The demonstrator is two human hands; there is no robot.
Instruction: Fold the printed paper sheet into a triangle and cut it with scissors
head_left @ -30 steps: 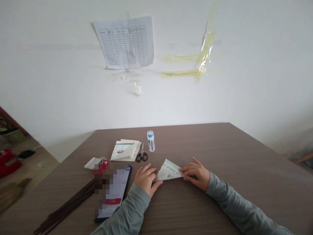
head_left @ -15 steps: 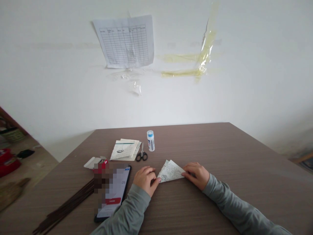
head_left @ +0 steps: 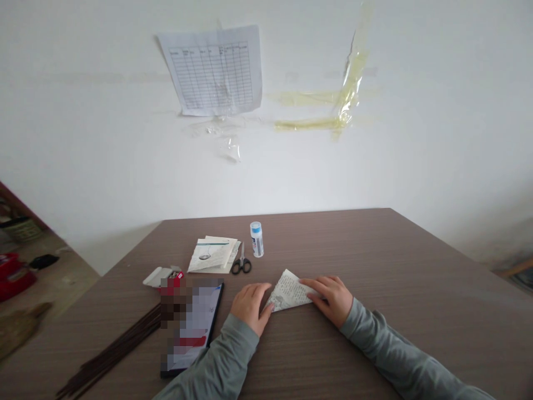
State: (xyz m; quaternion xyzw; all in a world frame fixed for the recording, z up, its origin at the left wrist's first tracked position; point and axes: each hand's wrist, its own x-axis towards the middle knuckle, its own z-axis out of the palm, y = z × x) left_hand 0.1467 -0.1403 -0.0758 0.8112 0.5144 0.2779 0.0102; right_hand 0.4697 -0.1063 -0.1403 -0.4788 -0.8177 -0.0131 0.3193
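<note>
A printed sheet of paper (head_left: 289,291), folded into a triangle, lies on the table between my hands with its peak pointing away from me. My left hand (head_left: 249,305) holds its left corner, the thumb pressed on the paper and the other fingers curved beside it. At the right side, my right hand (head_left: 331,298) grips the paper, index finger over the sloping edge and thumb near the bottom fold. The right corner is partly hidden under those fingers.
Beyond my hands stand a capped glue stick (head_left: 257,240), black-handled scissors (head_left: 241,264) and a stack of printed papers (head_left: 213,255). To the left are a small open red-and-white box (head_left: 164,276), a phone (head_left: 200,316) and dark thin sticks (head_left: 112,350). A wall borders the table (head_left: 395,266).
The upper flap has shifted left, so the two separate paper tips now meet in one peak. My right hand has moved slightly left, its index finger farther over the paper.
</note>
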